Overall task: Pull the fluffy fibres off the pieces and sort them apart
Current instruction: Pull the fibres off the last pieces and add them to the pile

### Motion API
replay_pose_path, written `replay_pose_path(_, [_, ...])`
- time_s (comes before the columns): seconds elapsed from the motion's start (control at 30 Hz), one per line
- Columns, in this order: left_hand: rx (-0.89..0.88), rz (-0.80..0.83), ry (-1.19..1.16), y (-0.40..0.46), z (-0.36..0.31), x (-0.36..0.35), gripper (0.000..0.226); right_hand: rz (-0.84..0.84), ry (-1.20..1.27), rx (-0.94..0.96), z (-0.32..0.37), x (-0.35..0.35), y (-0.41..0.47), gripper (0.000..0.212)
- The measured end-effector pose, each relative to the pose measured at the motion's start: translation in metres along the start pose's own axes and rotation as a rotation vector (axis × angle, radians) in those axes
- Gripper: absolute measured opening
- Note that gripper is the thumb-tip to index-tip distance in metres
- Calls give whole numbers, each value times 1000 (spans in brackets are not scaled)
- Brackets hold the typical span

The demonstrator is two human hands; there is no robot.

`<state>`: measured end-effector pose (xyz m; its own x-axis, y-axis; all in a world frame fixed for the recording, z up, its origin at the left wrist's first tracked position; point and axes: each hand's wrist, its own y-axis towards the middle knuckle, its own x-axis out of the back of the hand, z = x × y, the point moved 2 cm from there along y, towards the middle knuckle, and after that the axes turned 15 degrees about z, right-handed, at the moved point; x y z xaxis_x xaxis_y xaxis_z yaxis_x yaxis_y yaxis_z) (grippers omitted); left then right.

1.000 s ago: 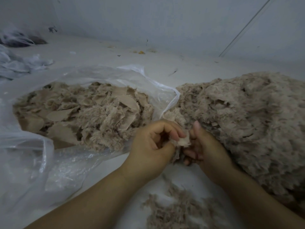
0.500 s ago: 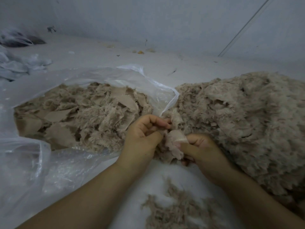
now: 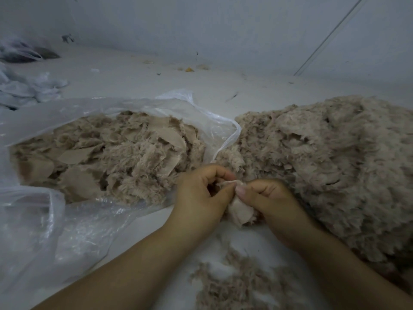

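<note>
At the left of the frame a clear plastic bag (image 3: 67,220) lies open, full of beige fabric pieces (image 3: 116,157). In the centre, the left hand (image 3: 201,198) and right hand (image 3: 270,198) have their fingers clamped on one small piece (image 3: 240,212). Loose fibres (image 3: 237,285) lie below them. At the right a big fluffy pile (image 3: 335,166) rests.

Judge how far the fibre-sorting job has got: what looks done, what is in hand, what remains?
Done: a small scatter of loose fibres lies near the wrists. In hand: the left hand and right hand pinch one piece between them. Left: the clear bag and the big fluffy heap look barely touched.
</note>
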<state>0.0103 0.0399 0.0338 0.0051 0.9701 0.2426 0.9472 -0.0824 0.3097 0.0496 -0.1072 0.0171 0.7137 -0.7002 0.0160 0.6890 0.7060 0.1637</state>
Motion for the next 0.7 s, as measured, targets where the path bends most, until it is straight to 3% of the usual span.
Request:
replay_pose_path(0.27, [82, -232, -6, 5, 7, 17, 22, -121, 1, -55, 1, 0, 1, 48])
replay_pose_path(0.47, [77, -8, -15, 3, 3, 6, 27, -120, 26, -35, 6, -3, -2, 40])
replay_pose_path(0.7, [159, -129, -62, 6, 9, 14, 21, -117, 49, -68, 3, -2, 0, 48])
